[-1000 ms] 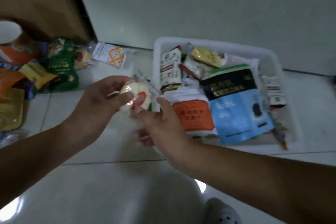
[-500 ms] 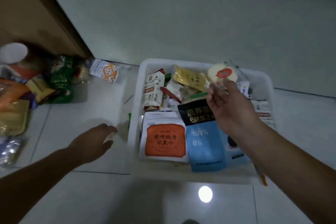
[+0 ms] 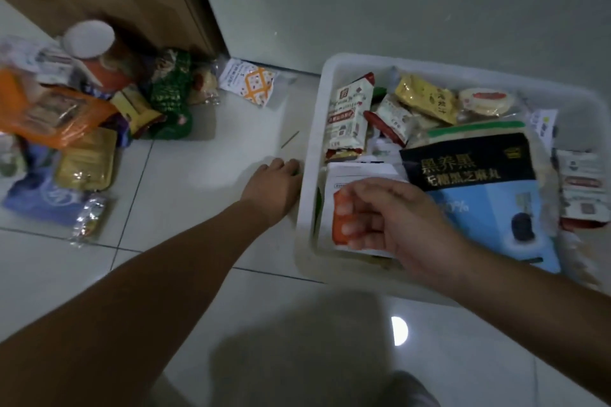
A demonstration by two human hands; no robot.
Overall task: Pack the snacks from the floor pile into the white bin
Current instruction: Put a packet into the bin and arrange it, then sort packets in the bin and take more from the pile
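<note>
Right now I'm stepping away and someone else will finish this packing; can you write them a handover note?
Left hand: empty, low beside the white bin's left wall.
Right hand: empty, loosely curled above the bin's near packets.
Done: many snacks in the bin, round cake at its far side.
Left: the floor pile by the door, plus the white-and-orange packet.

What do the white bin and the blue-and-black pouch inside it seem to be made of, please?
The bin looks like moulded plastic, matte white, with a rounded rim and corners. The pouch looks like smooth printed plastic film with a soft sheen; any foil lining cannot be told.
</note>
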